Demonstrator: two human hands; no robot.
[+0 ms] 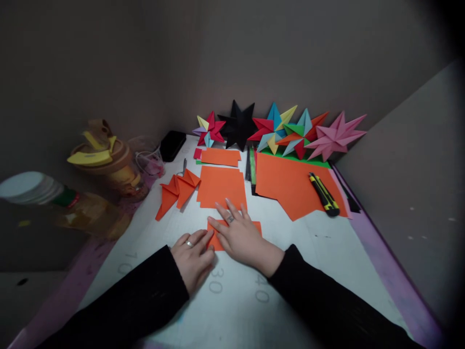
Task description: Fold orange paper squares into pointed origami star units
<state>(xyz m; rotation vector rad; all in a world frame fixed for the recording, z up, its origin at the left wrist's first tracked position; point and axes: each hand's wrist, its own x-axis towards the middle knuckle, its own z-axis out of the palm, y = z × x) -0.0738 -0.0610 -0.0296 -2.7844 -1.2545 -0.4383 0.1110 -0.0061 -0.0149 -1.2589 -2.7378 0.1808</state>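
Note:
My right hand (242, 236) lies flat, fingers stretched out, on a small orange paper (256, 228) on the white mat. My left hand (193, 252) rests beside it with its fingertips touching the paper's left edge, fingers loosely extended. Just beyond the hands lies a stack of orange squares (221, 185). To the left of it sit folded orange pieces (177, 190).
A large orange sheet (286, 184) with a yellow-black utility knife (324, 194) lies at the right. Several folded paper stars (276, 128) line the back wall. A yellow-brown object (105, 157) and a bottle (69, 206) stand at the left. The mat's purple edge (385, 266) runs along the right.

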